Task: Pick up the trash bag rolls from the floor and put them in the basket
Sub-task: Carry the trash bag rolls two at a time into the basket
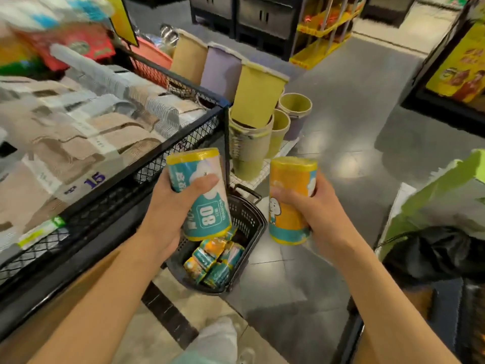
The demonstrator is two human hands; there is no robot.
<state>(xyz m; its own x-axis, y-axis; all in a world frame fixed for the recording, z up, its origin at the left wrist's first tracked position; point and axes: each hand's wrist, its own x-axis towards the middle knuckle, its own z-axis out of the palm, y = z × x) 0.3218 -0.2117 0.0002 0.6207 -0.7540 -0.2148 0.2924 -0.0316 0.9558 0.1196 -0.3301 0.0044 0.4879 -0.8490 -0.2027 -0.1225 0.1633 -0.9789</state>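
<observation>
left hand wrapped round teal trash bag roll, held over basket's left rim, likely for dropping | black basket on floor, rolls already inside | right hand clamped on orange trash bag roll, just right of basket

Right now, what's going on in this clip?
A person stands in a shop aisle holding a trash bag roll in each hand. The left hand grips a teal roll, the right hand an orange roll, both held above the floor. Below them a black basket sits on the floor and already holds several smaller rolls. Neither held roll has gone in yet.
</observation>
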